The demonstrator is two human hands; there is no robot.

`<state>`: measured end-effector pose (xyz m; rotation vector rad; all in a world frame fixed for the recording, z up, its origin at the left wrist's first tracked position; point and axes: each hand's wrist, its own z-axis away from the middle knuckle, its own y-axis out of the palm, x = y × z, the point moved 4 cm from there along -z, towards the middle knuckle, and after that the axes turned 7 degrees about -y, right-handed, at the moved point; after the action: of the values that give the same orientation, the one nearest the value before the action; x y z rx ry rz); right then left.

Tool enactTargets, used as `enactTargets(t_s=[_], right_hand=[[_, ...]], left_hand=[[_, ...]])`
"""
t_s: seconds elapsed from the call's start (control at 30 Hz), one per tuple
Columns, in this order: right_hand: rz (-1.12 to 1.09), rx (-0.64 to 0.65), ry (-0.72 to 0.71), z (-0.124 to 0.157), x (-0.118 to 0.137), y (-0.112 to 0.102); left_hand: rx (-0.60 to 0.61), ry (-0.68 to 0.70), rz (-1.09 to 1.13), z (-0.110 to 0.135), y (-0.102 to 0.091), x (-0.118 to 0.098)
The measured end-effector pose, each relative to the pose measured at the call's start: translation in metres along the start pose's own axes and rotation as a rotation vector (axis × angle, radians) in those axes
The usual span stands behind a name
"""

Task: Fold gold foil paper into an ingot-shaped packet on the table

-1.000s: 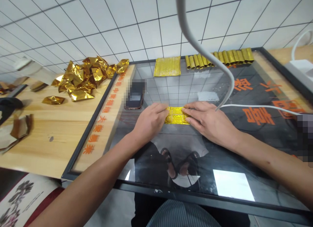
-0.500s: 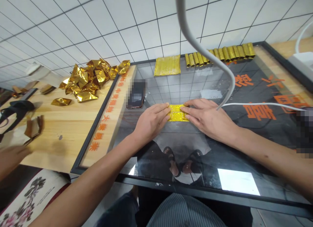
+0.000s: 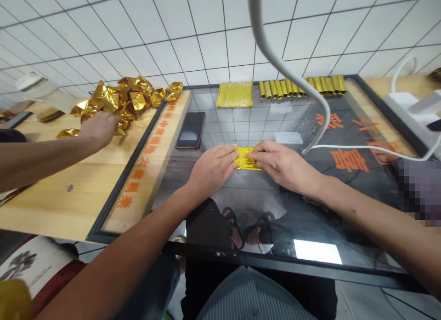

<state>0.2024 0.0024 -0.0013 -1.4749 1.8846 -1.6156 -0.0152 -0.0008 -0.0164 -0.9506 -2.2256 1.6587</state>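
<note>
A small rectangle of shiny gold foil paper [image 3: 244, 163] lies flat on the dark glass tabletop in front of me. My left hand [image 3: 214, 167] grips its left edge, fingers close together and tips on the foil. From the other side, my right hand [image 3: 280, 163] has its fingers bunched on the right part of the sheet, covering that end. Both thumbs are mostly hidden. Beyond my hands, at the back of the glass, are a flat stack of gold paper [image 3: 234, 94] and a row of rolled gold paper tubes [image 3: 299, 86].
A phone [image 3: 190, 130] rests left of my hands. On the wooden table, another person's hand [image 3: 99, 128] reaches to a pile of folded gold foil pieces [image 3: 138, 97]. A grey flexible stalk [image 3: 292, 74] hangs before me. A white cable [image 3: 361, 151] crosses rightward to a power strip [image 3: 409, 113].
My right fingers have shifted left, farther over the foil paper; my left hand stays at its edge. The other person's hand has moved up to the gold pile. The view has shifted slightly.
</note>
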Motion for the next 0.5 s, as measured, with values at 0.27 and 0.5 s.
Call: enactTargets(t_s=[0.27,0.5], right_hand=[[0.113,0.029,0.054,-0.016,0.002,0.002],[0.207,0.058,0.038,-0.024,-0.004,0.012]], left_hand=[[0.010,-0.023,0.029,0.000,0.002,0.001],[0.002,-0.081,0.067,0.000,-0.001,0.002]])
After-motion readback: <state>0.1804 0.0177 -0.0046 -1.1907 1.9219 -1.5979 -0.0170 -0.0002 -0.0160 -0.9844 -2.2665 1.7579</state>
